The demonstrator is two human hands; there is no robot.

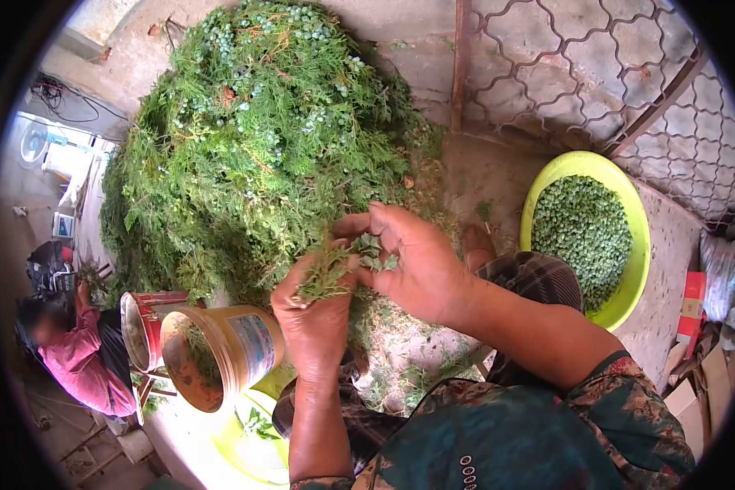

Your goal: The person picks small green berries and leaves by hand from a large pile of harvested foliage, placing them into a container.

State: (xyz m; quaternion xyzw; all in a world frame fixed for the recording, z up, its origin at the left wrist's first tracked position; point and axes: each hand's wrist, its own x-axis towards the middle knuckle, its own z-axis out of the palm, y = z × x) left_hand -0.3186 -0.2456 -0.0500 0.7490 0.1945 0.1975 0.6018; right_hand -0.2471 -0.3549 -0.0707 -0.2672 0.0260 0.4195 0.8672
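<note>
My left hand is closed on a small green sprig, whose leafy part lies over its fingers. Beside it, my right hand curls around several pale green seed cones in its fingers and palm. The two hands meet fingertip to fingertip above my lap, in front of a large heap of green branches dotted with bluish cones. To the right stands a yellow-green basin holding a mass of loose green cones.
A tan bucket lies tilted at lower left, beside a red and white bucket and a yellow-green basin. A person in pink sits at far left. Wire mesh leans at upper right; boxes stand at right.
</note>
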